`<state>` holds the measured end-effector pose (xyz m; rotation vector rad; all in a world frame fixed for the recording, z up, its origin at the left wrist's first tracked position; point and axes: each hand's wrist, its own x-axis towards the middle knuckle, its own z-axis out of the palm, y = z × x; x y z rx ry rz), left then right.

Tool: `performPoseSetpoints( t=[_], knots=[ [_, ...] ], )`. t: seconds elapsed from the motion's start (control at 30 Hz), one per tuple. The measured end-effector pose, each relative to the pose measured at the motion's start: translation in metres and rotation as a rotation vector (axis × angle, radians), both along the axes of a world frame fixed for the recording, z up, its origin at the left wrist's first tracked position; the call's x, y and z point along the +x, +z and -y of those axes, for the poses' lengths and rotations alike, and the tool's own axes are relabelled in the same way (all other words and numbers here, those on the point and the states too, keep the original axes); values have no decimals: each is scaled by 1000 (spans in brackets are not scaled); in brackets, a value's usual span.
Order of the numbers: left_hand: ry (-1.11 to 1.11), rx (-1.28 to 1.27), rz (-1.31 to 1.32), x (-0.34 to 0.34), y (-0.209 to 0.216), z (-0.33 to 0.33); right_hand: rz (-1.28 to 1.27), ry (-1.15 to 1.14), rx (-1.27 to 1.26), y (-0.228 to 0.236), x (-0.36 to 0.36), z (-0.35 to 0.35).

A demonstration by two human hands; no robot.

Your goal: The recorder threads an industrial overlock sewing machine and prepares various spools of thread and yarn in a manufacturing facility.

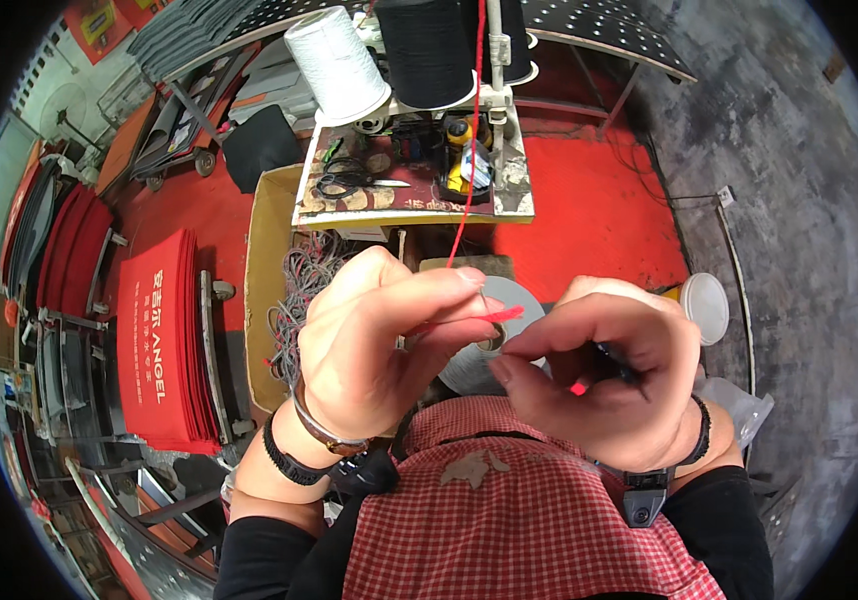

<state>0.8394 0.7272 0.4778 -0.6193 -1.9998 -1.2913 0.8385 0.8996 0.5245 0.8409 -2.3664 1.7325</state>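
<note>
just above the checked apron (509, 500), the left hand (374, 325) pinches red yarn (501, 315), part-hidden by its fingertips. the right hand's (609, 412) thumb and forefinger press together; curled fingers hide most of a dark thing (621, 362). beyond the apron, hands partly cover a gray spool (469, 372); farther off, the frame crops a black spool (427, 55).

The yarn (474, 140) is bright red, the apron (519, 520) red-and-white gingham, one thread cone (339, 65) white, its neighbouring cone (427, 55) black, the stacked mats (185, 350) red with white lettering.
</note>
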Motion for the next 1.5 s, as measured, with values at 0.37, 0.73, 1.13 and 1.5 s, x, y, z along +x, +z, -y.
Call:
performPoseSetpoints(
  t=[0.37,0.73,1.13,1.5],
  knots=[
    [120,-243,-143,7,11,26,-316,181,-29,-7,-17,18],
    [-24,632,154,-2,-10,45,87,384,-167,-64,-71,61],
    [-487,122,1055,-14,-9,62,-330,365,80,-56,-75,58],
    [171,13,33,-19,-28,60,-221,200,1,-47,-87,67]
  ],
)
